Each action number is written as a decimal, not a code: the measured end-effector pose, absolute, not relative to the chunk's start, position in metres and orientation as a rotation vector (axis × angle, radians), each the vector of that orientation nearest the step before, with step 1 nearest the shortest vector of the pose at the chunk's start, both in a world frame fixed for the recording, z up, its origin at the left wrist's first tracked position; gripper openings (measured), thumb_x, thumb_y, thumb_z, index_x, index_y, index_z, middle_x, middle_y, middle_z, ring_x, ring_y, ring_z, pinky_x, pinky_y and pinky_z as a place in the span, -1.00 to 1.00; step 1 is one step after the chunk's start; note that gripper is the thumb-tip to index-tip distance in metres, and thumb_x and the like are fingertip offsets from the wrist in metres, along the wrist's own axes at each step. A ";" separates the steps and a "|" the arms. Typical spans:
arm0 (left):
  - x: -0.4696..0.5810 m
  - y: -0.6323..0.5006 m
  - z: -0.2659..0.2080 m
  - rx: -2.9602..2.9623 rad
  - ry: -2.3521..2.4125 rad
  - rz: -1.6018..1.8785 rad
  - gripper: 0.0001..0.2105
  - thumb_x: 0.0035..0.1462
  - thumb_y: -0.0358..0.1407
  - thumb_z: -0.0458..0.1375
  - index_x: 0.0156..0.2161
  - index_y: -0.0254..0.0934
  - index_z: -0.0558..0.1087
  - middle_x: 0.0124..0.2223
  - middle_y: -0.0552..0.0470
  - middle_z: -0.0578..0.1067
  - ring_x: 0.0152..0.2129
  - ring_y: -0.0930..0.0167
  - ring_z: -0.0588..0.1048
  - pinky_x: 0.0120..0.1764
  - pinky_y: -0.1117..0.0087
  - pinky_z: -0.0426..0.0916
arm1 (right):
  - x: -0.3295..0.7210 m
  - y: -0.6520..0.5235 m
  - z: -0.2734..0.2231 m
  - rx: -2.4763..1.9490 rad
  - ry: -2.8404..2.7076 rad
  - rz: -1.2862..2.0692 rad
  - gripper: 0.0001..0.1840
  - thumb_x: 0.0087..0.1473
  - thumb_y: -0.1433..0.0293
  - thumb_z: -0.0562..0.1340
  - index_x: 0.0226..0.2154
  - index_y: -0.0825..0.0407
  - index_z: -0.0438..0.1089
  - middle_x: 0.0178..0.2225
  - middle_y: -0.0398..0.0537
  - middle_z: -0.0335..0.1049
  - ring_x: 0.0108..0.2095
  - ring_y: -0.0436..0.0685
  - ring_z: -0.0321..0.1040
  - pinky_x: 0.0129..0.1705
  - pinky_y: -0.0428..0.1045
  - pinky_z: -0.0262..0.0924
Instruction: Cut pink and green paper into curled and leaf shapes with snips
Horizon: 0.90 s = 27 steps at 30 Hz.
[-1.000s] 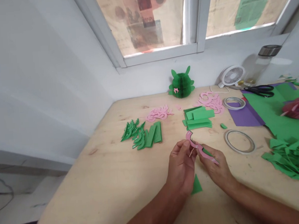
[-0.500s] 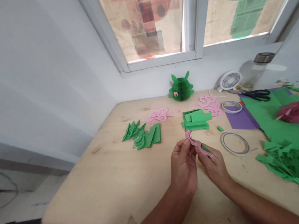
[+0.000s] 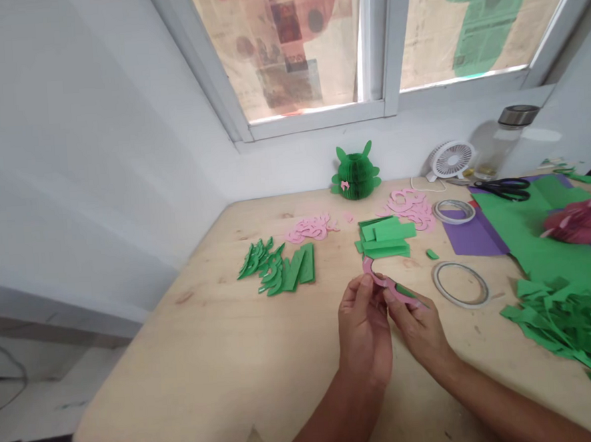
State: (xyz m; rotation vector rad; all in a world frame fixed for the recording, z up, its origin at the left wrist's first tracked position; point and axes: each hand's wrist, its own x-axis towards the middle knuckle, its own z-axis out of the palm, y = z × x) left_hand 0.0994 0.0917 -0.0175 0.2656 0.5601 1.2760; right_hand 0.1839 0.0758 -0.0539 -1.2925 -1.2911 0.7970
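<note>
The left hand [image 3: 365, 327] and right hand [image 3: 422, 326] each pinch a wavy pink paper strip [image 3: 390, 286] in a closed grip (the window covering's [image 3: 332, 52] print is too small to read).

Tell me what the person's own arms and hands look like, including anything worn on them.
The left grip and right grip are plain, ungloved hands, with no ring visible. Both wrists lack a watch or bracelet. The forearms show bare to the picture's edge: no sleeves, no clear markings.
</note>
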 end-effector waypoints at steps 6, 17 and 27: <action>0.097 0.093 -0.019 0.266 0.563 1.282 -0.91 -0.10 -0.35 0.30 -0.45 -0.30 0.47 -0.41 0.07 0.49 -0.43 0.51 0.44 -0.24 0.46 0.29 | 0.185 0.076 -0.051 -1.286 -1.306 0.835 -0.66 0.12 0.19 0.10 -0.45 0.06 0.44 -0.59 -0.11 0.31 -0.48 0.09 0.28 -0.45 -0.08 0.19; 0.092 0.095 -0.026 0.273 0.556 1.240 -0.89 -0.12 -0.35 0.30 -0.46 -0.30 0.46 -0.38 0.04 0.51 -0.43 0.49 0.44 -0.31 0.47 0.28 | 0.185 0.076 -0.043 -1.238 -1.362 0.875 -0.62 0.14 0.17 0.08 -0.52 0.08 0.35 -0.60 -0.17 0.21 -0.54 0.02 0.16 -0.48 -0.11 0.09; 0.085 0.097 -0.028 0.179 0.487 1.104 -0.89 -0.12 -0.35 0.30 -0.44 -0.30 0.46 -0.34 0.05 0.52 -0.35 0.48 0.47 -0.24 0.47 0.30 | 0.187 0.074 -0.045 -1.196 -1.393 0.894 -0.66 0.14 0.20 0.09 -0.43 0.08 0.42 -0.56 -0.14 0.28 -0.47 0.07 0.25 -0.40 -0.09 0.17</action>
